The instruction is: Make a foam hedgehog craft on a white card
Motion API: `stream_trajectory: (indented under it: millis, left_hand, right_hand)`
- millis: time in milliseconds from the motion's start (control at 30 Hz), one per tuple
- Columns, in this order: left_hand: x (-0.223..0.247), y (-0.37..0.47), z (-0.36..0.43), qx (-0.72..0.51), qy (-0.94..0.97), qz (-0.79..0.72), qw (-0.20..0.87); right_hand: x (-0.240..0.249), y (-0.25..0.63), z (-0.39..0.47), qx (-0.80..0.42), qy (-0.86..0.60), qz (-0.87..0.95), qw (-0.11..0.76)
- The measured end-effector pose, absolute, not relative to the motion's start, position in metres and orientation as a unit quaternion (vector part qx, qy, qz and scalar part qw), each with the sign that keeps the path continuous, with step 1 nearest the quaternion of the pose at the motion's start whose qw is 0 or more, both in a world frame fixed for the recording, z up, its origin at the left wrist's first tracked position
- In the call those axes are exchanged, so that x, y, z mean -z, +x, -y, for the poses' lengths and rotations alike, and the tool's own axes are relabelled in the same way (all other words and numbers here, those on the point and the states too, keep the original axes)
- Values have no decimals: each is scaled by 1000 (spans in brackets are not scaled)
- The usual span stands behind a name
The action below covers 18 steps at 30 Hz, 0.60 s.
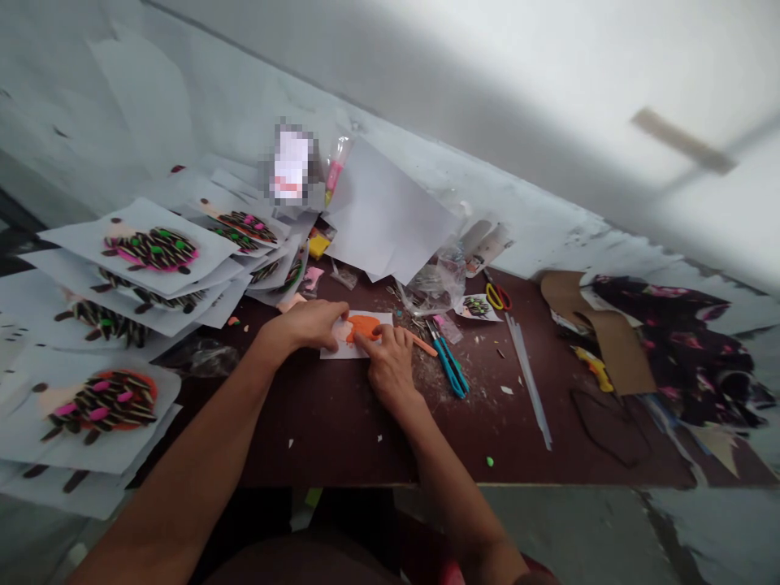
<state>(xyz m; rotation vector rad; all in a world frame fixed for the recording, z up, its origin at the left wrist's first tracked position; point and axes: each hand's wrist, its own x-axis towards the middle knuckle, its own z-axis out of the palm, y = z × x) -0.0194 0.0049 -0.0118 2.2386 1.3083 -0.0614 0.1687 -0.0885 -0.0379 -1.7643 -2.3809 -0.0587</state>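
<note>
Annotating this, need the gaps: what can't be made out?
Orange shape: head view, partly covered by the right hand's fingers.
Bright rectangle: head view, pixelated, content unreadable.
Stacked sheets: head view, lower ones covered by upper ones, some cut off at the left edge.
Plastic bag: head view, contents obscured by crinkled plastic.
Debris near the teal-handled tool: head view, too small.

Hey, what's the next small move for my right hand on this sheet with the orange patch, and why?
I'd probably smooth the lower edge of the orange patch with the right hand, which is right there; the left hand, at the left side of the small sheet, could steady it. The orange shows no dark strips, unlike the stacked pictures.
</note>
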Motion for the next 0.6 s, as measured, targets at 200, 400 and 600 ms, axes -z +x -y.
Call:
stream_trajectory:
  millis: [200,400,600]
  left_hand:
    - [12,-21,-6,32,835,-479,271]
    - [5,-19,-3,53,837,-479,259]
    - [4,-20,-4,54,837,-478,259]
  right_hand:
    - [35,165,84,1,-613,788,65]
    - [31,163,80,3,-617,785,64]
    - [33,167,75,1,-629,773,84]
